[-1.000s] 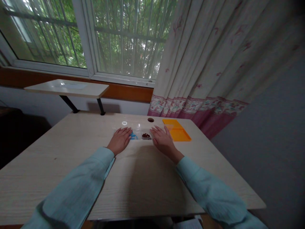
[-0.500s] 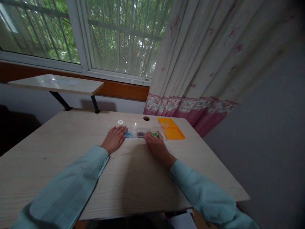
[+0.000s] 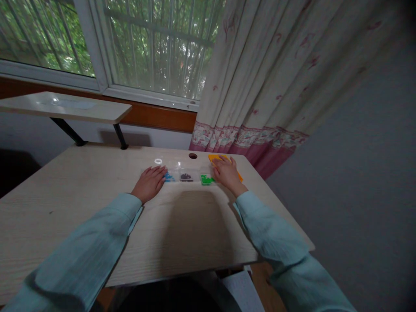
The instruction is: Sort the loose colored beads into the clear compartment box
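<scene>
A clear plastic compartment box (image 3: 196, 173) lies on the desk. Blue pieces (image 3: 169, 177), dark pieces (image 3: 186, 177) and green pieces (image 3: 206, 179) sit in separate compartments. My left hand (image 3: 150, 183) rests flat over the box's left end with its fingers stretched out, partly covering the blue pieces. On the right, my right hand (image 3: 226, 171) lies with spread fingers over an orange tray (image 3: 212, 157), hiding most of it. Whether that hand presses on the tray or hovers just above, I cannot tell.
The pale wooden desk (image 3: 195, 234) has a round cable hole (image 3: 193, 156) near its back edge. A raised shelf (image 3: 65, 106) on black legs stands at the back left. Behind hang a floral curtain (image 3: 253, 95) and a window. Papers (image 3: 243, 290) lie below the front edge.
My right hand has moved right, from over the dark and green pieces to the orange tray, uncovering those pieces. My left hand has stayed on the box. The camera view has shifted slightly.
</scene>
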{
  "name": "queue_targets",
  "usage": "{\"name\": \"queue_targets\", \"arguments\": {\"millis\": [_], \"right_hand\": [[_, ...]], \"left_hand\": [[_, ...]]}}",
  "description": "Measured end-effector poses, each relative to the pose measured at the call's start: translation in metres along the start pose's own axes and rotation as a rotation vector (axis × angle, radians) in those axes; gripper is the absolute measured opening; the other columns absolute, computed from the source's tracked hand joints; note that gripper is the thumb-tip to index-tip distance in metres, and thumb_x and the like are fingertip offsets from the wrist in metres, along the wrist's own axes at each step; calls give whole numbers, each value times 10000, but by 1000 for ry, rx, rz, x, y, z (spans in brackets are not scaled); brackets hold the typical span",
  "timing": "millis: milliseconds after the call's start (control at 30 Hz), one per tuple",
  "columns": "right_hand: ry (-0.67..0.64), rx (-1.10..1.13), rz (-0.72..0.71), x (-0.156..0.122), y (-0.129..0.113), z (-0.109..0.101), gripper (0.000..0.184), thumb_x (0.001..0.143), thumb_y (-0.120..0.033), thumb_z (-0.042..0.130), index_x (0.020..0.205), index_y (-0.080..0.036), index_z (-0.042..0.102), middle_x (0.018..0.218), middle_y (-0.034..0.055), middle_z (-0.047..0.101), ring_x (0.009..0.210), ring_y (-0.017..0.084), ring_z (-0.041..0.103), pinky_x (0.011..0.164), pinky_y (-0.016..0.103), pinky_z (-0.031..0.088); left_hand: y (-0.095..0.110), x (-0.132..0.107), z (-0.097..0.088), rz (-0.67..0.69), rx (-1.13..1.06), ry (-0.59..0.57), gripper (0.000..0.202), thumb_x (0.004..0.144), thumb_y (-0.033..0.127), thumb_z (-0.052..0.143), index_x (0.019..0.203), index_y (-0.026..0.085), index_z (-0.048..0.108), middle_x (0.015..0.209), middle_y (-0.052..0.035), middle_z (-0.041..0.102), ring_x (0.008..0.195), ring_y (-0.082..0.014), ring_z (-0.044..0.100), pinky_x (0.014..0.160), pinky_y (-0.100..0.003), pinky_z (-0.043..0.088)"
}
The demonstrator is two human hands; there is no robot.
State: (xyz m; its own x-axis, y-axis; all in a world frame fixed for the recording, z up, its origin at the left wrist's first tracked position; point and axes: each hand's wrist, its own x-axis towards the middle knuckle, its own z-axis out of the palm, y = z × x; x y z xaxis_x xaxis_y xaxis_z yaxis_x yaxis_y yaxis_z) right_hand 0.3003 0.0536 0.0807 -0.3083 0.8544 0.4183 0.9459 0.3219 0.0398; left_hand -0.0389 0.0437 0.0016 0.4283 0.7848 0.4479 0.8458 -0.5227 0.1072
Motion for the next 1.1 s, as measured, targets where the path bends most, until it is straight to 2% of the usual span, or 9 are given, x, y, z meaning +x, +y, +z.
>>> {"name": "queue_targets", "arguments": {"millis": [267, 433, 700, 967, 1033, 1100], "right_hand": [[-37, -29, -53, -60, -4, 5, 441, 939, -248, 390, 1362, -166, 481, 1407, 119, 509, 1372, 254, 369, 1150, 565, 86], [-87, -26, -69, -85, -7, 14, 449, 951, -287, 391, 1383, -184, 459, 1444, 126, 462, 1384, 246, 358, 1146, 574, 117], [-136, -8, -43, -76, -8, 25, 443, 962, -300, 385, 1385, -187, 454, 1466, 110, 436, 1389, 240, 354, 1144, 594, 130], [-115, -18, -60, -73, -12, 30, 416, 961, -275, 386, 1351, -193, 504, 1430, 113, 483, 1359, 230, 400, 1158, 560, 113], [-128, 23, -54, -68, -6, 27, 386, 956, -298, 405, 1303, -223, 554, 1397, 82, 526, 1336, 231, 426, 1147, 547, 166], [-124, 98, -16, -57, 8, 25, 353, 951, -334, 417, 1225, -242, 619, 1326, 56, 593, 1274, 221, 487, 1112, 488, 277]], "left_hand": [[-1, 0, 1, -5, -1, -22, 480, 971, 387, 293, 1371, 211, 491, 1453, -53, 469, 1360, -237, 399, 1154, -457, 249], [-1, 0, 1, 0, -3, -22, 482, 970, 383, 297, 1384, 212, 476, 1455, -57, 466, 1357, -237, 404, 1145, -463, 269], [-2, 0, 2, 0, -4, -16, 480, 971, 384, 302, 1384, 211, 473, 1452, -56, 470, 1362, -232, 398, 1152, -459, 261], [-1, 0, 0, -2, 15, -32, 480, 971, 388, 302, 1380, 209, 477, 1462, -59, 456, 1358, -232, 404, 1154, -454, 260], [-1, -1, -1, -2, 14, -26, 480, 970, 390, 302, 1377, 208, 482, 1461, -61, 457, 1357, -233, 406, 1155, -457, 259], [-1, -1, -1, 3, 6, -17, 482, 967, 394, 308, 1375, 209, 485, 1456, -61, 463, 1359, -233, 405, 1154, -459, 260]]}}
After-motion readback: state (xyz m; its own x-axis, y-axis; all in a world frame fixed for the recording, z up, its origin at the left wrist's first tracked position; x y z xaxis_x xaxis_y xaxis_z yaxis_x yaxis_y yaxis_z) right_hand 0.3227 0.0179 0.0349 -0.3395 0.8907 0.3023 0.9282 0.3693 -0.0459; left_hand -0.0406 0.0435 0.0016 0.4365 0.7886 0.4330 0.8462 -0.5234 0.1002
